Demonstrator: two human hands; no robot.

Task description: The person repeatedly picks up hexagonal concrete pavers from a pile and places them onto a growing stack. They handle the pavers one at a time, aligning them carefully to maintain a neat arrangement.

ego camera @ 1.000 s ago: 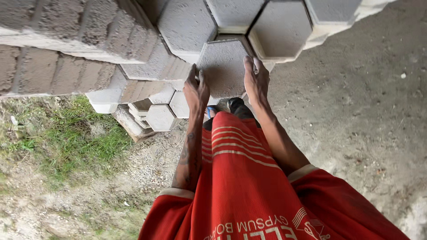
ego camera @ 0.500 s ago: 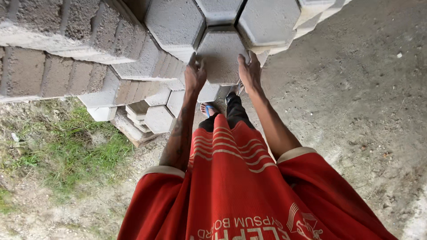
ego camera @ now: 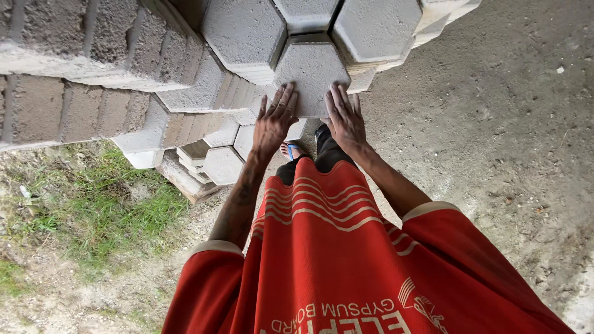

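Since a second ago the hexagonal paver has slid deeper into the stack. Left hand and right hand lie flat, spread, pushing its near edge. Fingers could get pinched against neighbouring blocks.

A red short-sleeved shirt with cream stripes and cuffs, dark trousers, and a blue-strapped sandal.

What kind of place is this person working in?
Probably an outdoor yard where concrete pavers are made or stored. Both hands, left hand and right hand, rest on a grey hexagonal block in a tall stack, on rough concrete ground beside grass.
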